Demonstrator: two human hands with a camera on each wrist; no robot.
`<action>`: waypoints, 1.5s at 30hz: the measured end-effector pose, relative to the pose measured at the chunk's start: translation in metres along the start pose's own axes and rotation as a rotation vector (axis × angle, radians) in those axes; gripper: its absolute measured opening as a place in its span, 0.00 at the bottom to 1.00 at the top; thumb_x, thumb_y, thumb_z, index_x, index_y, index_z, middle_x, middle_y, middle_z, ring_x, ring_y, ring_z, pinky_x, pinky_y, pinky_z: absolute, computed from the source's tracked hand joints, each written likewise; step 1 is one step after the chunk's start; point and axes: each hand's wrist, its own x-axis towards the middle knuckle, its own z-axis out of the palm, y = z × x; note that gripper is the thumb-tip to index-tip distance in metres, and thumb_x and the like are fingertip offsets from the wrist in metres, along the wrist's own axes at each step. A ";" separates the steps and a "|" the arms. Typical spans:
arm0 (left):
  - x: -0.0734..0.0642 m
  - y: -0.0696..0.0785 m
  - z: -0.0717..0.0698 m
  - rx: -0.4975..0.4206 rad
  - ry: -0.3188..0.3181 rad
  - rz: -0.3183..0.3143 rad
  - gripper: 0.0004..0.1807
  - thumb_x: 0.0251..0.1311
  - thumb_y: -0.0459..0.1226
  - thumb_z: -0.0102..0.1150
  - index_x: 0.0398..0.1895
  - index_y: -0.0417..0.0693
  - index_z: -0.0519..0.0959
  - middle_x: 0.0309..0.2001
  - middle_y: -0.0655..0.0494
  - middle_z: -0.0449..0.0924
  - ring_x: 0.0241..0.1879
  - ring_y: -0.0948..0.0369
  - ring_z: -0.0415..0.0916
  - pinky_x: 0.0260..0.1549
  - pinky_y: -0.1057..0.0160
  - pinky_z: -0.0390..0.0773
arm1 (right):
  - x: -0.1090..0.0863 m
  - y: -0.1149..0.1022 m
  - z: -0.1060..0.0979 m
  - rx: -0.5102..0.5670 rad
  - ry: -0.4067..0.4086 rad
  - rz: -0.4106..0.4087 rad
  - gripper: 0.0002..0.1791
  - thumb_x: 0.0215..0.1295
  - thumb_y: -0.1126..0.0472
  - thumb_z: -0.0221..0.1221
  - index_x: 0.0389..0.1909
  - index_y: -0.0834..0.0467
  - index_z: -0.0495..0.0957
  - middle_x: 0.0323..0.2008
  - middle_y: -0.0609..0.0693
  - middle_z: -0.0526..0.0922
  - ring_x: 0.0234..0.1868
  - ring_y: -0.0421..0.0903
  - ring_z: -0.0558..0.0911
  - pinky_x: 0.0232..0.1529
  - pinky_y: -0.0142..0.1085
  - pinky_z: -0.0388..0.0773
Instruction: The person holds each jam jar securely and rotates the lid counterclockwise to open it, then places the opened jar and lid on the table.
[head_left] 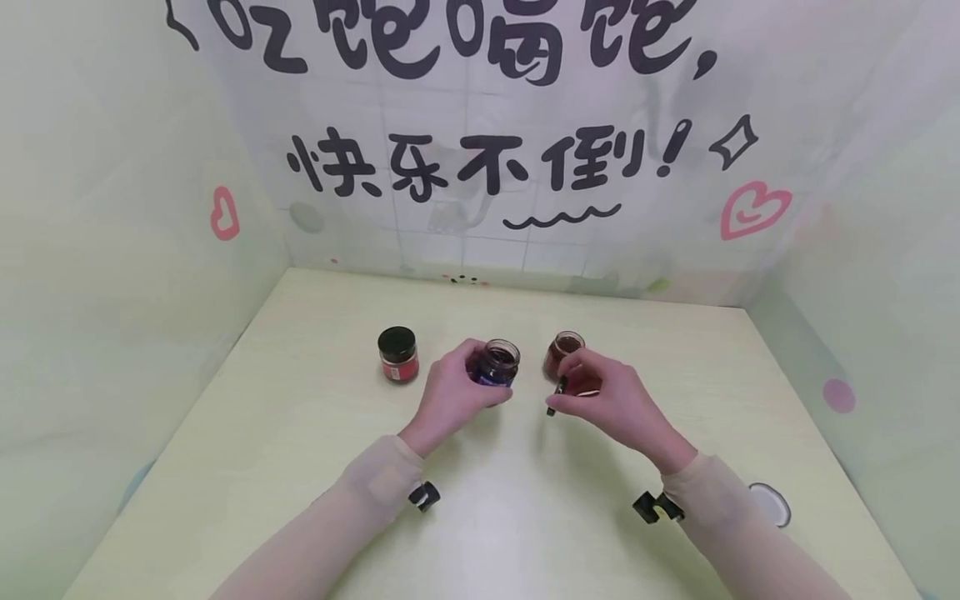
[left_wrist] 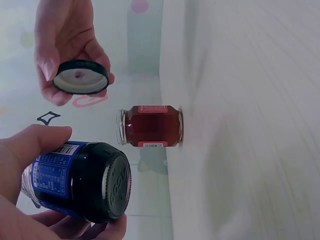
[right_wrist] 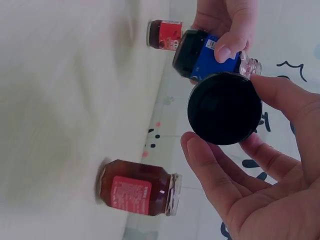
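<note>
My left hand grips a dark jar with a blue label, its mouth uncovered, lifted off the table and a little tilted. In my right hand a black lid is pinched by its edge between thumb and fingers. The lid's pale inner side faces the left wrist camera. Just behind the right hand stands an uncovered jar of reddish-brown contents with a red label, upright on the table. Further left, a jar with a black lid and red label stands apart from both hands.
A white, dark-rimmed round lid lies on the table at the right, beside the right forearm. The pale table meets printed curtains at its back and on both sides.
</note>
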 end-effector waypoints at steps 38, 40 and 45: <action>0.021 -0.028 0.000 -0.006 0.053 -0.107 0.31 0.40 0.38 0.82 0.50 0.52 0.78 0.47 0.52 0.85 0.50 0.55 0.80 0.55 0.51 0.74 | -0.103 0.083 -0.031 -0.416 0.035 0.189 0.18 0.52 0.44 0.75 0.18 0.42 0.75 0.20 0.33 0.77 0.28 0.37 0.76 0.29 0.30 0.71; 0.024 -0.029 -0.001 -0.006 0.058 -0.118 0.31 0.40 0.38 0.82 0.51 0.53 0.78 0.48 0.52 0.85 0.50 0.55 0.80 0.55 0.51 0.74 | -0.109 0.088 -0.032 -0.447 0.056 0.171 0.14 0.52 0.46 0.75 0.21 0.41 0.77 0.21 0.32 0.77 0.28 0.36 0.75 0.29 0.30 0.71; 0.034 -0.030 -0.002 -0.002 0.069 -0.107 0.32 0.40 0.38 0.82 0.51 0.53 0.77 0.49 0.51 0.84 0.51 0.54 0.79 0.55 0.50 0.73 | -0.117 0.093 -0.037 -0.502 0.101 0.078 0.21 0.50 0.53 0.76 0.48 0.44 0.85 0.27 0.34 0.78 0.28 0.34 0.74 0.29 0.30 0.71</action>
